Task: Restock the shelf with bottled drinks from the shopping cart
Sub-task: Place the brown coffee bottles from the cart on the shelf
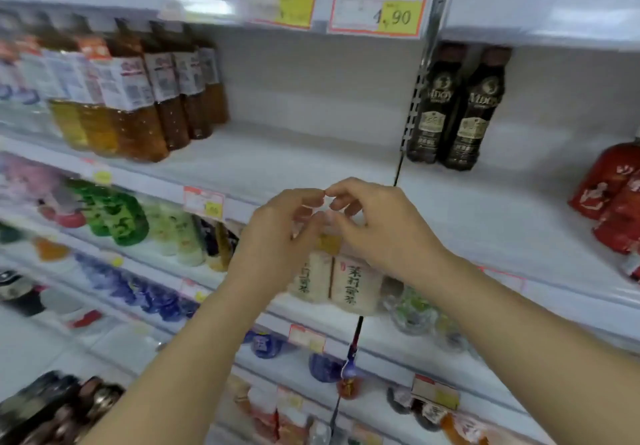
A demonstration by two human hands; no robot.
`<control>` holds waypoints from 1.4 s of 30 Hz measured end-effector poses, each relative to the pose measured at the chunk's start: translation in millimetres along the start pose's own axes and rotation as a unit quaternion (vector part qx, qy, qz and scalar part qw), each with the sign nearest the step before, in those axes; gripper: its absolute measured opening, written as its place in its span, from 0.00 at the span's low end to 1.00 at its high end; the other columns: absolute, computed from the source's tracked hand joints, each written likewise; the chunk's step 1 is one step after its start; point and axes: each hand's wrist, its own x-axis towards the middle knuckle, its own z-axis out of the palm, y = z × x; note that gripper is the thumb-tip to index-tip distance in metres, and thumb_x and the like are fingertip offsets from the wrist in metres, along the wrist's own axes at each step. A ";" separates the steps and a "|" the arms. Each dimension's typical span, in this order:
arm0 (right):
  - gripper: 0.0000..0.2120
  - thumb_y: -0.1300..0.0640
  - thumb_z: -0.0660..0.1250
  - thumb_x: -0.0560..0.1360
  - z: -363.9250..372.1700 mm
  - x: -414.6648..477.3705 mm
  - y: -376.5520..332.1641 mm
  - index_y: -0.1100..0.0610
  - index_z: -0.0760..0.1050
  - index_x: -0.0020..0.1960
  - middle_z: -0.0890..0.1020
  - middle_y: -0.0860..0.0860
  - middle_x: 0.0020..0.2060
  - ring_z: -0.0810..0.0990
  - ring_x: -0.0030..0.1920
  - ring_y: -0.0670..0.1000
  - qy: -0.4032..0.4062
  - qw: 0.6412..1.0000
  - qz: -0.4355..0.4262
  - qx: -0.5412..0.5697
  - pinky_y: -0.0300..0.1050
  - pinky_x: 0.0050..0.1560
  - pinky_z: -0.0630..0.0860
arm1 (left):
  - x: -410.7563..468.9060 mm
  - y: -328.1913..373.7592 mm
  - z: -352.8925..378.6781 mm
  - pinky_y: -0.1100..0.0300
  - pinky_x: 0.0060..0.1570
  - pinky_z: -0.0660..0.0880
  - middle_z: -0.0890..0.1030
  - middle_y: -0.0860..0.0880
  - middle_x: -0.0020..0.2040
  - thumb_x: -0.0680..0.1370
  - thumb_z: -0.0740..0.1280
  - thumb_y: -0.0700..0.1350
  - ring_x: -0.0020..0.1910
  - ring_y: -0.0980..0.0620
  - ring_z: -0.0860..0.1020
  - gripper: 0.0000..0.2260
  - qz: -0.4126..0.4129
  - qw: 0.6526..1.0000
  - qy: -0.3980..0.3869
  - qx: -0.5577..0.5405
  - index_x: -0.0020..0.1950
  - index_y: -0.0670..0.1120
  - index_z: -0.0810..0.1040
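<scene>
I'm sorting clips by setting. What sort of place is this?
Most likely a supermarket drinks aisle: tiered white shelves, rows of bottled drinks, and price tags clipped along the shelf edges.

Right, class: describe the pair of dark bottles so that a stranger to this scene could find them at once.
Start at the price tag reading 4,90 on the top shelf edge. Just below and right of it, past the slotted upright, two dark bottles stand side by side. Unlike the red packs further right, they are nearly black with gold lettering.
</scene>
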 end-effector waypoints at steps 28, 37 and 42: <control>0.29 0.54 0.68 0.73 598.0 -41.3 -108.1 0.58 0.61 0.71 0.69 0.58 0.66 0.70 0.64 0.59 -0.510 0.854 0.089 -0.057 0.52 0.61 0.70 | -399.2 -425.7 -187.1 0.56 0.52 0.74 0.71 0.44 0.68 0.78 0.64 0.43 0.52 0.50 0.76 0.26 -0.710 0.702 0.050 0.007 0.74 0.44 0.60; 0.31 0.49 0.73 0.68 647.2 -51.7 -87.1 0.59 0.66 0.65 0.76 0.57 0.58 0.70 0.62 0.61 -0.483 0.862 0.139 -0.058 0.54 0.58 0.72 | -412.4 -459.9 -140.4 0.59 0.52 0.68 0.73 0.57 0.55 0.72 0.73 0.46 0.57 0.51 0.74 0.32 -0.720 0.651 0.230 -0.075 0.71 0.50 0.59; 0.25 0.53 0.73 0.69 653.4 -53.4 -87.4 0.60 0.69 0.61 0.79 0.58 0.55 0.75 0.56 0.60 -0.447 0.879 0.167 -0.025 0.53 0.52 0.75 | -402.5 -460.1 -126.0 0.58 0.48 0.70 0.75 0.52 0.52 0.70 0.74 0.41 0.50 0.51 0.75 0.24 -0.739 0.581 0.323 -0.107 0.58 0.52 0.64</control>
